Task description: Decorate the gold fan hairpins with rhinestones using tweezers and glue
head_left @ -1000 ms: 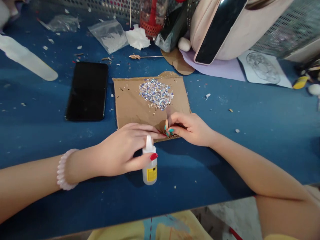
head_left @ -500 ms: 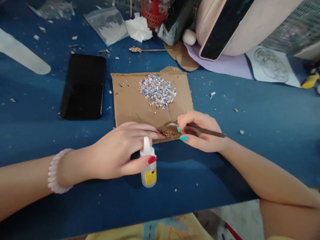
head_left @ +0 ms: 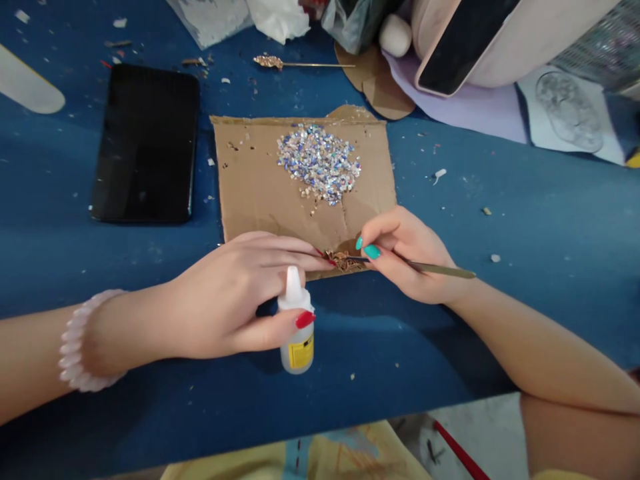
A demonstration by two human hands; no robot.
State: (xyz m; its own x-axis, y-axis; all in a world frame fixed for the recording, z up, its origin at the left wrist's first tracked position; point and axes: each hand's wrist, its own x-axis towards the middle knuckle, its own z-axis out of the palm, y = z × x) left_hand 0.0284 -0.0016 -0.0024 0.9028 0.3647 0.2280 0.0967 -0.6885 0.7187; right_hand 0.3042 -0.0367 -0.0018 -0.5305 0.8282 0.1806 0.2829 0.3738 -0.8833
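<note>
My left hand is closed on a small white dropper bottle with a yellow label, pinned between thumb and fingers. Its outstretched fingertips rest on a little openwork piece of brown, wire-like strands at the front edge of the cardboard sheet. In my right hand are thin metal tweezers, held like a pen, their tip at the right side of the brown piece. Whether anything is pinched in the tip cannot be made out. Beyond both hands, a heap of shiny bluish-white chips lies on the cardboard.
A black tablet lies left of the cardboard. Behind it is a gold stick with a glittering head. Farther back are a crumpled tissue, a plastic bag, purple paper and a printed drawing. Scraps dot the blue table.
The tweezers have turned and their tip has come down onto the brown piece's right side. My left hand keeps its hold on the bottle. The view has shifted slightly.
</note>
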